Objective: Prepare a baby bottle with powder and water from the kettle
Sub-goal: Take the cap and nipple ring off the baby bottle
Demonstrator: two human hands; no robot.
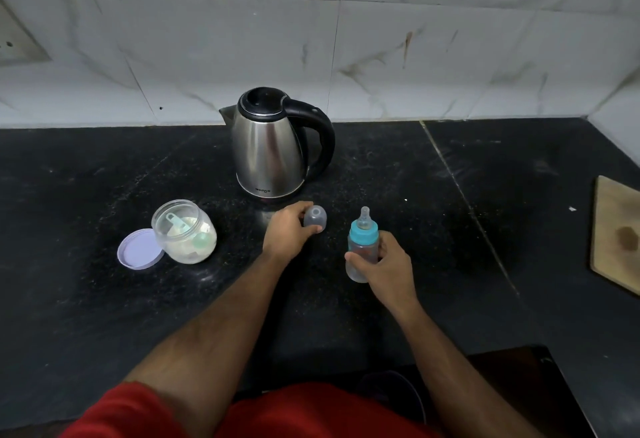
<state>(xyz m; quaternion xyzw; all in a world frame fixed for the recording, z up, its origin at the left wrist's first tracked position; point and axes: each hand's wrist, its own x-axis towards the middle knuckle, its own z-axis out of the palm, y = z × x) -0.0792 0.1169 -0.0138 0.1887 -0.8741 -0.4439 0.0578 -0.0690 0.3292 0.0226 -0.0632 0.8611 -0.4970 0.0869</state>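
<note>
A small clear baby bottle with a teal collar and a nipple stands on the black counter. My right hand grips its body from the right. My left hand holds the bottle's clear dome cap on the counter, just in front of the kettle. The steel kettle with a black lid and handle stands behind both, its spout to the left. An open clear jar with white powder and a scoop inside stands at the left. Its lilac lid lies beside it.
A wooden cutting board lies at the right edge of the counter. A tiled wall closes off the back, and a wall socket sits at the far left. My red clothing fills the bottom of the view.
</note>
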